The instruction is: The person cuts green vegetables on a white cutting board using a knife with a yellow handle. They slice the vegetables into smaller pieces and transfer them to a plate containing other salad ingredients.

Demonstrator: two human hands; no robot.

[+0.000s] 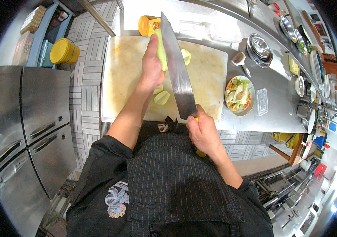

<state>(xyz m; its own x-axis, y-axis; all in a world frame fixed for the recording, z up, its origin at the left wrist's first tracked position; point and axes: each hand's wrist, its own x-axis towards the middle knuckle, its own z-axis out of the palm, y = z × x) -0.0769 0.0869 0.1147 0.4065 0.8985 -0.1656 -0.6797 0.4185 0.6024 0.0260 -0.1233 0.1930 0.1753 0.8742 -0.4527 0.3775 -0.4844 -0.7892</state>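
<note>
In my left hand is a pale green peeled vegetable piece, held over the white cutting board. My right hand grips the yellow handle of a large chef's knife, whose broad blade points away from me. The blade runs close along the right side of the piece; whether they touch, I cannot tell. Near my left wrist lies a pale green wedge, with another partly hidden behind it. Beyond the blade rests one more pale piece. A cut orange squash stands behind the board.
Right of the board are a plate of cut vegetables, a clear plastic lid, a white-handled peeler or scraper and nested steel bowls. A metal shelf overhangs the counter's back. Steel refrigerator doors stand left.
</note>
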